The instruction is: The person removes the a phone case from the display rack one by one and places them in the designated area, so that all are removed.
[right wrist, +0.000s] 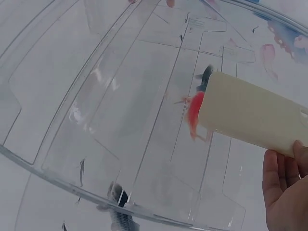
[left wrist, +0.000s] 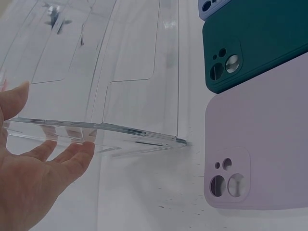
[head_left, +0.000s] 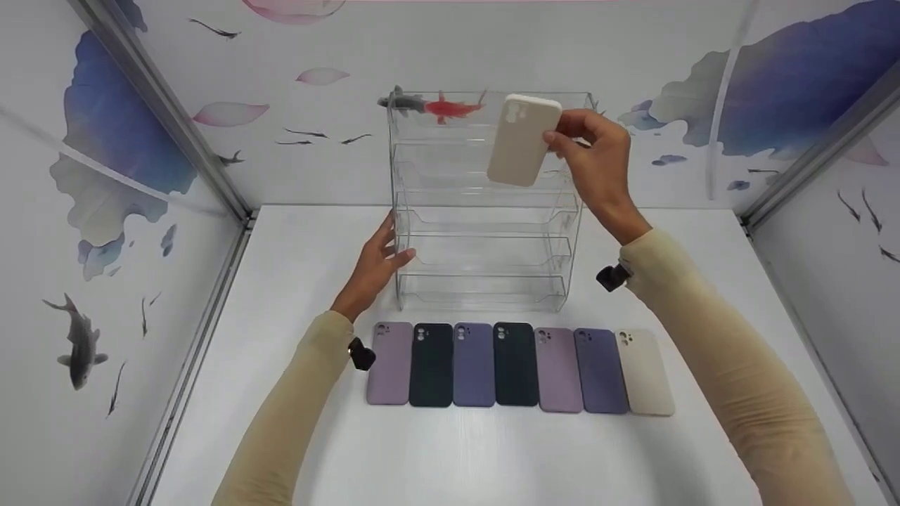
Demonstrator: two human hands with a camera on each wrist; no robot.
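Note:
A cream phone case (head_left: 524, 144) is pinched at its side between the thumb and fingers of my right hand (head_left: 598, 154). It is held in front of the upper tiers of a clear acrylic display rack (head_left: 485, 284), camera cutouts at the top. In the right wrist view the case (right wrist: 255, 113) slants over the rack's transparent panels. My left hand (head_left: 373, 267) holds the rack's left side, the thumb at the front edge and the fingers along the outer face. In the left wrist view the fingertips (left wrist: 84, 154) show against the side panel (left wrist: 120, 129).
Several phone cases lie in a row before the rack: light purple (head_left: 389, 365), dark green (head_left: 431, 365), blue-purple (head_left: 474, 365) and, at the right end, cream (head_left: 647, 372). A white table (head_left: 450, 457) bears everything. Printed walls (head_left: 450, 42) stand behind and at both sides.

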